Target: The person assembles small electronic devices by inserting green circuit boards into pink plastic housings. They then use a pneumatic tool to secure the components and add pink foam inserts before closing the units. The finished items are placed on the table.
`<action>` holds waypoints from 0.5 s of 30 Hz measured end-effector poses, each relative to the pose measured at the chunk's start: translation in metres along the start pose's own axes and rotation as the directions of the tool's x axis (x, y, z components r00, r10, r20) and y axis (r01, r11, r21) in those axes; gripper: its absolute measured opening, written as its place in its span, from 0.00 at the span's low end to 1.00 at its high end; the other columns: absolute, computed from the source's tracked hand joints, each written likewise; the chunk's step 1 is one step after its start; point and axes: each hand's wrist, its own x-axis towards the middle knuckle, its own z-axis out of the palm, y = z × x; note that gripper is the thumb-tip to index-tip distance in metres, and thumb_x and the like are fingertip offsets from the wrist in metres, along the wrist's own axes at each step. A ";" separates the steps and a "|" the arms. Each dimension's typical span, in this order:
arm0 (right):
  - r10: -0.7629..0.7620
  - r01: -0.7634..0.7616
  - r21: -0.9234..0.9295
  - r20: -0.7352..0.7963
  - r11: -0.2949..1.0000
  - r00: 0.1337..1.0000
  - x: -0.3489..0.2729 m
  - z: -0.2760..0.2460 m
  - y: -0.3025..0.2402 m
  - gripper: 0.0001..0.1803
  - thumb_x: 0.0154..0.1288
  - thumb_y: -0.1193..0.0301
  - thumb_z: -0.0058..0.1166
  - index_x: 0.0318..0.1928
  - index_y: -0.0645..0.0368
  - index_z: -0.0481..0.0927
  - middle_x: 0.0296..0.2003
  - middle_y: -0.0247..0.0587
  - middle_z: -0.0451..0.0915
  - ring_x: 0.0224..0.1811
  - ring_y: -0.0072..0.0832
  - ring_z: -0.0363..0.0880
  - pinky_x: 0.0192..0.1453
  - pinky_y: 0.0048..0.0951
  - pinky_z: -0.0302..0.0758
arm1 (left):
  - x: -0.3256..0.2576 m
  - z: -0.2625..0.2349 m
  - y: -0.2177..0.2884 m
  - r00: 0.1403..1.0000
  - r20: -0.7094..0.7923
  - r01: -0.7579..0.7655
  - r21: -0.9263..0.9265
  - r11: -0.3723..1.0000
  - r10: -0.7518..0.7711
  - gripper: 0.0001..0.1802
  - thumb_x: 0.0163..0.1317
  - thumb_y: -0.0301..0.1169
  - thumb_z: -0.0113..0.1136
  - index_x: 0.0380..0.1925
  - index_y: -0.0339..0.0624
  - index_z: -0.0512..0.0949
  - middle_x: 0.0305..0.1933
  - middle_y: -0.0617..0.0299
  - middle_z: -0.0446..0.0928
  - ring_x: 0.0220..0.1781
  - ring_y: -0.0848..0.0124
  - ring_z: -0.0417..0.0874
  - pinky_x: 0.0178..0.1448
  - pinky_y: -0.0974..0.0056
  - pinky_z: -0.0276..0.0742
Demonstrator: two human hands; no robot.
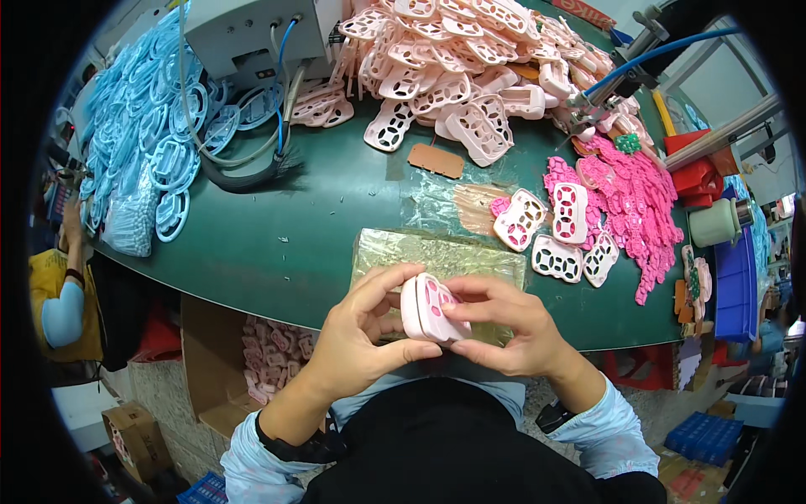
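Observation:
A pale pink plastic controller-shaped casing [413,311] with bright pink buttons stands tilted on its edge between my hands, a dark seam running along its side. My left hand [357,332] grips its left side between fingers and thumb. On the other side, my right hand [516,323] presses fingers on the button face, with the thumb at its lower edge. Just beneath lies a block wrapped in yellowish clear tape [437,250]. To its right rest several pale pink shells [554,259] with cut-outs, some showing bright pink parts in them. Whatever is inside the casing is hidden.
Pale pink shells [453,50] heap at the back, bright pink button pieces [630,206] at right. Blue plastic parts [134,109] cover the left, beside a grey machine box [252,34]. A brown board [435,160] lies mid-table. Another person's arm [67,294] shows far left.

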 end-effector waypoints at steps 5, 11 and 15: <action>-0.154 0.139 -0.270 -0.038 0.953 0.987 0.002 -0.002 0.000 0.24 0.51 0.75 0.67 0.52 0.55 0.81 0.54 0.57 0.76 0.54 0.49 0.78 0.57 0.42 0.75 | 0.006 0.009 0.004 0.994 -0.035 0.095 -0.125 0.988 -0.101 0.44 0.50 0.17 0.72 0.68 0.33 0.62 0.63 0.53 0.68 0.62 0.66 0.74 0.62 0.60 0.78; -0.373 0.296 -0.508 -0.055 0.809 0.926 0.005 0.005 0.024 0.18 0.64 0.74 0.51 0.55 0.59 0.77 0.55 0.64 0.72 0.57 0.57 0.74 0.61 0.48 0.75 | 0.022 -0.005 -0.022 0.975 -0.223 0.015 0.181 0.983 0.027 0.31 0.60 0.19 0.57 0.64 0.24 0.63 0.57 0.45 0.74 0.56 0.61 0.79 0.61 0.61 0.75; -0.265 0.160 -0.358 -0.268 0.920 0.926 0.006 -0.007 0.028 0.23 0.58 0.65 0.61 0.54 0.57 0.76 0.52 0.52 0.73 0.53 0.48 0.74 0.57 0.44 0.74 | 0.036 -0.005 -0.033 0.988 -0.056 -0.113 0.359 0.926 0.143 0.21 0.68 0.27 0.57 0.58 0.29 0.72 0.55 0.43 0.77 0.53 0.57 0.81 0.57 0.60 0.77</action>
